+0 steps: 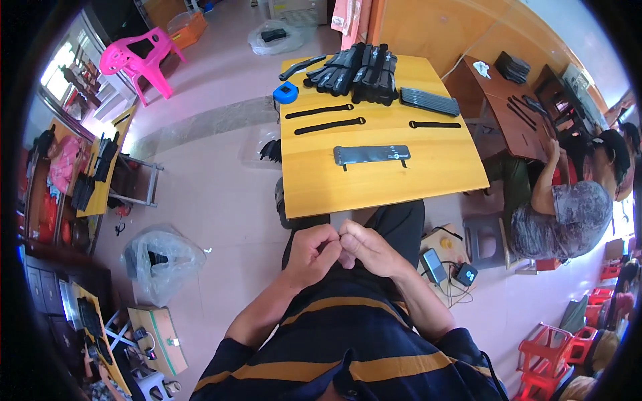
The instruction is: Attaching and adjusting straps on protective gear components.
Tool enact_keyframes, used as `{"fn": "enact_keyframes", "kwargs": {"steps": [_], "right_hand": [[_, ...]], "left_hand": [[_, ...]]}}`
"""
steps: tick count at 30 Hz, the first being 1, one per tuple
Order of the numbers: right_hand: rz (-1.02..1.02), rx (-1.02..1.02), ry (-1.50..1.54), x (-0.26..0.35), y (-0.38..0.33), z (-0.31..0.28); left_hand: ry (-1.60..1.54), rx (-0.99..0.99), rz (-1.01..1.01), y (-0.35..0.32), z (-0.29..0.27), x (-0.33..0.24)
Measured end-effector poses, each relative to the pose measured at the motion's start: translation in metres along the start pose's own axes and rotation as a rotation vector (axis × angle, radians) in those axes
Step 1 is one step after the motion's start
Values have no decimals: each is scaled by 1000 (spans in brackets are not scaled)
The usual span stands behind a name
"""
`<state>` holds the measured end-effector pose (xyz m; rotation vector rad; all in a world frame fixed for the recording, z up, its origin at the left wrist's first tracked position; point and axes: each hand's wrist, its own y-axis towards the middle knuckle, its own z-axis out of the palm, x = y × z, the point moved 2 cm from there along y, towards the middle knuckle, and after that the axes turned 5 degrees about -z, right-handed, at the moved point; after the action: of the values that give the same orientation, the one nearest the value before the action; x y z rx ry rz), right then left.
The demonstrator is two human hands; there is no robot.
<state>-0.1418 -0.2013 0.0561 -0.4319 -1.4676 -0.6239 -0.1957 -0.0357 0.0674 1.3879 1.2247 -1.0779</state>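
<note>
My left hand [313,254] and my right hand [372,250] meet over my lap, just below the near edge of the yellow table [388,190]. Both have curled fingers with the tips pressed together; whatever they pinch, if anything, is hidden. Nearest to them on the tabletop lies a flat dark packet [372,155] with short black ends poking out below. Beyond it are black straps with looped ends, two at left [330,125] and one at right [435,125]. Farther back sits a heap of bundled black straps [354,72], beside a stack of plastic sleeves [429,101].
A small blue device [285,93] sits at the table's left edge. To the right, a person [568,207] works at a brown table [508,120]. A low stand [445,257] with a phone and cables is by my right knee. Plastic bags [160,260] and a pink chair [140,60] occupy the left floor.
</note>
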Motion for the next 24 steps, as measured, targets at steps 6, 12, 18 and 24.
{"fn": "enact_keyframes", "kwargs": {"steps": [6, 12, 18, 24], "right_hand": [[12, -74, -37, 13, -1, 6], [-266, -253, -147, 5, 2, 14], [-261, -525, 80, 9, -2, 6], [-285, -971, 309, 22, -40, -76]], "left_hand": [[-71, -16, 37, 1, 3, -21], [-267, -97, -31, -1, 11, -3], [-777, -490, -186, 0, -5, 19], [-1102, -743, -75, -18, -122, 60]]}}
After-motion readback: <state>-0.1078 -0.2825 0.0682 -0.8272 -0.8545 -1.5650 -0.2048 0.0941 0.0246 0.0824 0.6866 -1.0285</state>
